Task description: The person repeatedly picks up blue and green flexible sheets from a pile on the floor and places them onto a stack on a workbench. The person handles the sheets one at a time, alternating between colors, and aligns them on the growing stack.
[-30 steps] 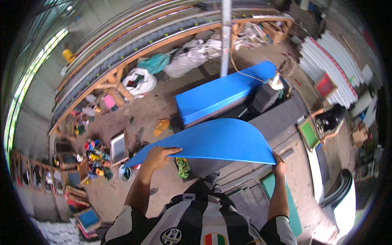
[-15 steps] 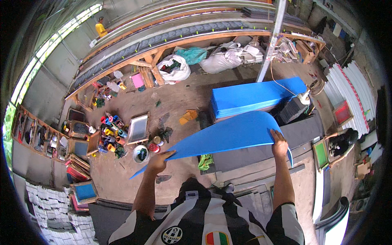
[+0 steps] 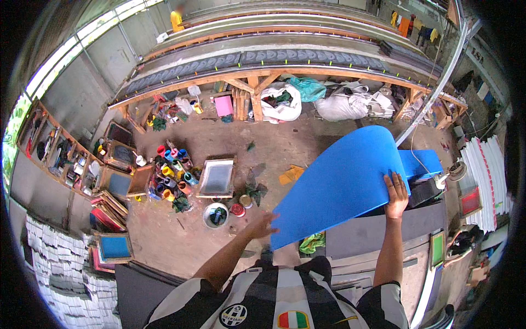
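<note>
A large blue foam sheet (image 3: 345,183) hangs bent in front of me, its far end curving up. My right hand (image 3: 395,197) holds its right edge, with the fingers laid over the blue face and the thumb hidden. At the sheet's left end, my left hand (image 3: 262,226) grips the edge; its fingertips are slightly blurred. Behind the raised sheet, a stack of blue sheets (image 3: 424,163) shows only in part. Dark grey sheets (image 3: 378,233) lie below and to the right of it.
Paint containers (image 3: 174,171), a framed screen (image 3: 217,177) and a white bucket (image 3: 215,215) stand on the floor at left. A metal pole (image 3: 433,101) slants up at right. Long wooden-framed tables (image 3: 257,74) run across the back. A person in yellow (image 3: 176,21) stands far off.
The blue sheet has moved right and swung up, now covering much of the stack. My left hand has shifted right and my right hand slightly right. The view has turned left and tilted up.
</note>
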{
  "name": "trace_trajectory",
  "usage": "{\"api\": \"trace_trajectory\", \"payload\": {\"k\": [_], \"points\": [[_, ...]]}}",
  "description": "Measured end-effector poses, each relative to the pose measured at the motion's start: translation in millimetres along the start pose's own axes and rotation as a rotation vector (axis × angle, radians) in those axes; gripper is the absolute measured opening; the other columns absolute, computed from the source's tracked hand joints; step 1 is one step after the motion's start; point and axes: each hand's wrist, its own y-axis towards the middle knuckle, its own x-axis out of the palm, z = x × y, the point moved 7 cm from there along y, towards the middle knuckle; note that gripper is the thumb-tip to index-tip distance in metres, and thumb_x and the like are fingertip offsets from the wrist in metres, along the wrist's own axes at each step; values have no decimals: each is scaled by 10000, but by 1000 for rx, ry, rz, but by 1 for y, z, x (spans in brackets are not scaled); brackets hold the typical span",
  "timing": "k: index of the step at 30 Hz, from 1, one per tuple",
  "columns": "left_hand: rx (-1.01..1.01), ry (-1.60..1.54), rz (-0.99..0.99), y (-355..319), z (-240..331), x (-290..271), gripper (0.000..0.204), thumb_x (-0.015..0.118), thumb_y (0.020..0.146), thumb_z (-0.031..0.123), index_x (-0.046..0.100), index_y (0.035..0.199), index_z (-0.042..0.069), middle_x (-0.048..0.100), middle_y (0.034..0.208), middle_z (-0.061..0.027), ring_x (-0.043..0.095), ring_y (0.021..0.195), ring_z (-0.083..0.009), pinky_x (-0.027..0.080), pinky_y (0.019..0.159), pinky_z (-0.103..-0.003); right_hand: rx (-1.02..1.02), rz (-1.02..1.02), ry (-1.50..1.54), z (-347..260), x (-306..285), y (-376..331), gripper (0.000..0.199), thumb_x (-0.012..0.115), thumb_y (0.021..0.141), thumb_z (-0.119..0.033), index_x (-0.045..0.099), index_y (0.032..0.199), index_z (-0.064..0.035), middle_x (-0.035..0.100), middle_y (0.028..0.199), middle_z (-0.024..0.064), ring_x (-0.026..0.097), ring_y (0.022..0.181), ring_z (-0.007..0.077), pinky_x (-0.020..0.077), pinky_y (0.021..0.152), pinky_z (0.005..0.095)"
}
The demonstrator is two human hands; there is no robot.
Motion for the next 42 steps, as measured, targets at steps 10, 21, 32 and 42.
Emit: {"api": "trace_trajectory", "payload": {"k": [10, 21, 32, 42], "points": [[-151, -649, 2, 310, 109, -206, 872, 631, 933, 612, 441, 1475, -44, 514, 1473, -233, 508, 1357, -296, 435, 1092, -435, -348, 80, 70, -67, 41, 62, 306, 604, 912, -198, 710, 1196, -240, 630, 1371, 113, 561, 1314, 368, 465, 1049, 572], [-346, -1055, -627, 478, 97, -111, 645, 716, 920, 464, 565, 1390, 49, 644, 1318, -146, 652, 1136, -251, 528, 988, -431, 760, 312, 451, 67, 152, 65, 581, 525, 1036, -203, 333, 1581, -147, 365, 1545, 201, 414, 1407, 335, 384, 1139, 465], [-178, -913, -701, 602, 126, -29, 665, 764, 886, 386, 532, 1443, 109, 622, 1340, -105, 607, 1180, -235, 500, 998, -419, 1641, 326, 1354, 82, 211, -11, 666, 610, 987, -59, 322, 1585, -111, 525, 1436, 111, 482, 1310, 229, 387, 1104, 376], [-451, -794, -1032, 753, 160, 20, 597, 681, 908, 459, 602, 1322, 37, 646, 1296, -156, 611, 1168, -282, 487, 994, -467, 1864, 424, 1064, 73, 248, 6, 718, 661, 945, -36, 344, 1585, -103, 479, 1516, 111, 468, 1356, 241, 361, 1131, 395]]}}
